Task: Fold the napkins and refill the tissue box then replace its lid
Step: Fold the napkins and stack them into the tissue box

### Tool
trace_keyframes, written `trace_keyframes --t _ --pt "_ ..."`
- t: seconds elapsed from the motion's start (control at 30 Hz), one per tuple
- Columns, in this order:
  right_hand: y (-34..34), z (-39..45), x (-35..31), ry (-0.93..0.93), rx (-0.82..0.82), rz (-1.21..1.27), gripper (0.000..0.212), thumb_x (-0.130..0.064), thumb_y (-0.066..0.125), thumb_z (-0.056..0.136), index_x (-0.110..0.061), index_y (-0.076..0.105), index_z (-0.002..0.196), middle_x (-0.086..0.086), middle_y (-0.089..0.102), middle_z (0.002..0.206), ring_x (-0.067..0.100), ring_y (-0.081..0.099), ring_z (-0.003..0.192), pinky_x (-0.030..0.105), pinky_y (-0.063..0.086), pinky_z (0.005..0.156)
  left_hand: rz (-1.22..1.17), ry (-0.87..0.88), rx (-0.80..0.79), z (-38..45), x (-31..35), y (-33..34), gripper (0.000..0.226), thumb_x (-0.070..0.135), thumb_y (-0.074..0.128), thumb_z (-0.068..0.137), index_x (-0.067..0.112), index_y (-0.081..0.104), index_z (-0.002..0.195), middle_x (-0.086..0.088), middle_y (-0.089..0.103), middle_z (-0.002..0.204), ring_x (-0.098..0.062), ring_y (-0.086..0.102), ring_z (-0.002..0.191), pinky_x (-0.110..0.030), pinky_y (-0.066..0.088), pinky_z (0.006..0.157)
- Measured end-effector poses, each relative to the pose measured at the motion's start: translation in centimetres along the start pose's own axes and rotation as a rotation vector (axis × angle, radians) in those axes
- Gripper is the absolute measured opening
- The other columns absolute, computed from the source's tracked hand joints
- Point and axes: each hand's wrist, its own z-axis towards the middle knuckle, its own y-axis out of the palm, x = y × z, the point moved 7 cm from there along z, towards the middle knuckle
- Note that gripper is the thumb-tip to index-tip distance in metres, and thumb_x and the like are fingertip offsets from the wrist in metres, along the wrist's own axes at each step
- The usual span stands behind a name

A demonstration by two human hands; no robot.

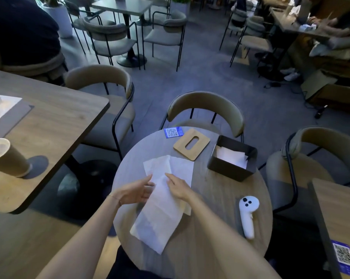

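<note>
A white napkin (160,214) lies half folded on the round table (210,198), on top of another spread napkin (180,166). My left hand (135,192) holds the napkin's left edge, fingers curled under the fold. My right hand (178,186) rests flat on the napkin's top, fingers apart, pressing it down. The dark open tissue box (248,174) stands at the table's right rear with folded white napkins (233,157) inside. Its wooden lid (192,143), with an oval slot, lies flat to the left of the box.
A white handheld controller (247,214) lies on the table's right side. A blue QR card (173,132) sits at the far edge. Padded chairs ring the table. A paper cup (7,158) stands on the left wooden table. People sit at other tables behind.
</note>
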Motion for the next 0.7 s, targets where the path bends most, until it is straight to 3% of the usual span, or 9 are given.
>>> trace_keyframes --t 0.1,0.17,0.3,0.43,0.5,0.57,0.63,0.7 --pt "0.6 0.7 0.1 0.004 -0.003 -0.079 0.048 -0.024 0.024 0.105 -0.016 0.024 0.153 0.003 0.024 0.160 0.022 0.022 0.147 0.035 0.017 0.120 0.260 -0.032 -0.043 0.0 -1.5 0.0 0.034 0.040 0.064 0.086 0.012 0.067 0.105 -0.003 0.069 0.106 -0.014 0.069 0.093 -0.027 0.054 0.092" --pt "0.7 1.0 0.2 -0.002 -0.002 -0.136 0.049 -0.022 0.023 0.104 -0.020 0.021 0.153 0.002 0.025 0.160 0.023 0.023 0.147 0.041 0.022 0.119 0.472 -0.058 -0.041 0.1 -2.2 -0.5 0.044 0.034 0.079 0.072 0.009 0.071 0.107 -0.004 0.072 0.109 -0.019 0.069 0.104 -0.031 0.052 0.098" --pt "0.5 1.4 0.8 -0.031 0.001 -0.359 0.049 -0.019 0.024 0.103 -0.024 0.021 0.152 0.002 0.018 0.161 0.023 0.016 0.147 0.047 0.025 0.113 0.546 -0.186 -0.203 -1.0 -1.7 -0.2 0.012 0.012 0.071 0.082 0.015 0.074 0.093 0.005 0.076 0.090 -0.012 0.070 0.091 -0.019 0.057 0.078" --pt "1.2 1.6 1.9 -0.017 -0.058 -0.543 0.057 -0.023 0.032 0.102 -0.030 0.009 0.153 0.003 -0.007 0.164 0.025 -0.004 0.151 0.052 0.014 0.117 0.562 -0.159 -0.364 -3.7 1.6 0.2 0.014 0.007 0.068 0.083 0.017 0.074 0.092 0.008 0.078 0.086 -0.004 0.073 0.083 -0.017 0.058 0.079" --pt "1.4 1.8 2.3 -0.026 -0.075 -0.572 0.062 -0.025 0.039 0.100 -0.029 0.007 0.153 0.004 -0.009 0.163 0.027 -0.005 0.151 0.053 0.013 0.118 0.491 -0.070 -0.374 -4.8 4.1 0.8 0.013 0.010 0.069 0.079 0.016 0.074 0.089 0.005 0.078 0.085 -0.004 0.074 0.080 -0.017 0.059 0.075" --pt "0.3 1.4 1.2 -0.062 0.004 -0.354 0.062 -0.024 0.042 0.100 -0.025 0.012 0.154 0.007 0.005 0.163 0.026 0.007 0.151 0.046 0.017 0.119 0.416 0.048 -0.338 -5.1 6.5 1.4 0.016 0.005 0.060 0.088 0.013 0.072 0.096 0.003 0.078 0.090 -0.006 0.074 0.082 -0.017 0.059 0.074" --pt "-2.0 0.8 0.4 -0.006 0.148 0.256 0.055 -0.027 0.044 0.101 -0.018 0.025 0.152 0.008 0.028 0.157 0.026 0.027 0.144 0.033 0.029 0.112 0.341 0.157 -0.298 -4.5 8.5 1.8 0.020 0.004 0.051 0.095 0.010 0.067 0.104 0.001 0.075 0.094 -0.009 0.073 0.084 -0.019 0.059 0.075" --pt "-3.9 0.1 0.3 0.099 0.165 0.854 0.061 -0.047 0.045 0.097 -0.014 0.034 0.148 0.010 0.043 0.147 0.029 0.044 0.134 0.032 0.039 0.102 0.246 0.261 -0.256 -3.5 10.3 2.6 0.019 0.016 0.054 0.095 0.009 0.064 0.109 -0.003 0.072 0.097 -0.011 0.071 0.084 -0.022 0.059 0.076"
